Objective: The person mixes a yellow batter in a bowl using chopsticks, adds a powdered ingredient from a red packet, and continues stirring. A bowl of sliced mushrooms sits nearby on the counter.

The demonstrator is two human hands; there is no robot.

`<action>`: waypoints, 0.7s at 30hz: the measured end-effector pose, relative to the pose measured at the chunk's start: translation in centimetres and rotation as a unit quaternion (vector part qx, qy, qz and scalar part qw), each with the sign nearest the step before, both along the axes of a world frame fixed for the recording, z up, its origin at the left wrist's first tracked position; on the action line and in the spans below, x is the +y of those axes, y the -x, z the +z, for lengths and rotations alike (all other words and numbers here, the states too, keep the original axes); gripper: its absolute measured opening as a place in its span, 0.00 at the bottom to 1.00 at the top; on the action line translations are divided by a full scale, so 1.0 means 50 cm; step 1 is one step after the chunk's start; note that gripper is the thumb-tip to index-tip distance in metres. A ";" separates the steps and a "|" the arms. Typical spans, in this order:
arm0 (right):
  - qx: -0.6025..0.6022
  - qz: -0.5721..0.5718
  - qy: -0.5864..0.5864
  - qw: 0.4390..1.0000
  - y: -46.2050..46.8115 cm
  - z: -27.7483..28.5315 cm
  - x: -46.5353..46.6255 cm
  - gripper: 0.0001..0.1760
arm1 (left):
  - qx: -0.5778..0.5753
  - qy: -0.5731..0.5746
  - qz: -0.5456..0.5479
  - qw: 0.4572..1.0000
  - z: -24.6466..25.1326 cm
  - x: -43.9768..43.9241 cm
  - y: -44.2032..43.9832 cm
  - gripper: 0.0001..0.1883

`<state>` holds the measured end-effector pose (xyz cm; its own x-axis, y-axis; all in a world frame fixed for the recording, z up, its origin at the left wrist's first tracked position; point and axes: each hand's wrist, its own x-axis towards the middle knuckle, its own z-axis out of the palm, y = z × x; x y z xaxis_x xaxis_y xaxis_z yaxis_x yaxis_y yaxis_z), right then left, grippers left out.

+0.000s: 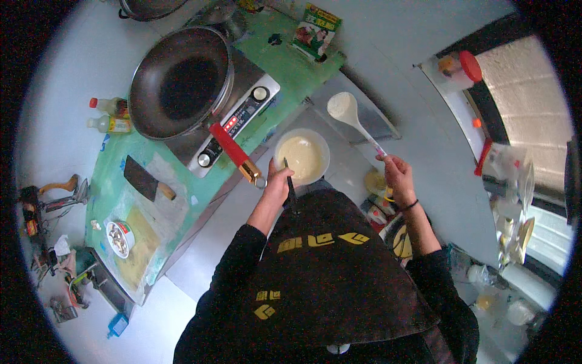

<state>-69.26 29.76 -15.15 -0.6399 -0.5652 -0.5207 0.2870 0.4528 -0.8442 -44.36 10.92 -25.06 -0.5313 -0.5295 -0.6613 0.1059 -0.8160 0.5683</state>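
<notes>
My left hand [278, 181] grips the rim of a white bowl [325, 157] of pale yellow batter [300, 154], with a thin dark utensil [291, 184] by the thumb. My right hand [397, 175] holds the handle end of a white spoon [343, 108] heaped with pale powder, up and to the right of the bowl. To the left, a dark frying pan [182, 82] sits on an induction cooker [245, 118] with lit red digits. Its red handle [229, 146] points toward my left hand.
A cleaver [142, 179] and a bowl of cut pieces [120, 240] lie on the green counter [102, 182] at left. Two bottles [110, 116] stand behind the pan's left side. A food packet [316, 32] lies at the top. A red-lidded jar [459, 70] is at right.
</notes>
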 end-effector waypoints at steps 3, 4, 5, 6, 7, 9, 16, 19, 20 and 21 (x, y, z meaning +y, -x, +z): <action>0.117 0.026 0.008 0.993 -0.060 0.078 0.049 0.17 | 0.014 0.043 -0.033 0.998 -0.013 0.000 0.009 0.39; 0.116 0.023 0.036 0.992 -0.080 0.098 0.060 0.16 | 0.018 0.035 -0.043 0.998 -0.014 0.000 0.017 0.38; 0.113 0.014 0.019 0.993 -0.104 0.116 0.073 0.16 | 0.019 0.028 -0.052 0.998 -0.012 0.002 0.020 0.38; 0.110 0.005 0.003 0.994 -0.126 0.131 0.084 0.15 | 0.045 0.030 -0.050 0.997 -0.009 0.006 0.025 0.37; 0.101 -0.006 -0.005 0.995 -0.145 0.142 0.093 0.15 | 0.051 0.027 -0.049 0.997 -0.003 0.008 0.030 0.37; 0.144 -0.005 0.026 0.989 -0.184 0.147 0.099 0.12 | 0.066 0.014 -0.059 0.996 0.012 0.011 0.036 0.37; 0.303 0.056 0.010 0.951 -0.256 0.165 0.129 0.11 | 0.121 0.055 -0.081 0.988 0.062 0.018 0.033 0.33; 0.335 0.068 0.005 0.940 -0.268 0.172 0.131 0.10 | 0.106 0.043 -0.070 0.991 0.072 0.019 0.026 0.31; 0.334 0.071 0.005 0.940 -0.271 0.174 0.132 0.10 | 0.109 0.045 -0.071 0.990 0.075 0.019 0.024 0.32; 0.327 0.079 -0.004 0.942 -0.273 0.175 0.131 0.11 | 0.108 0.045 -0.074 0.990 0.077 0.018 0.022 0.32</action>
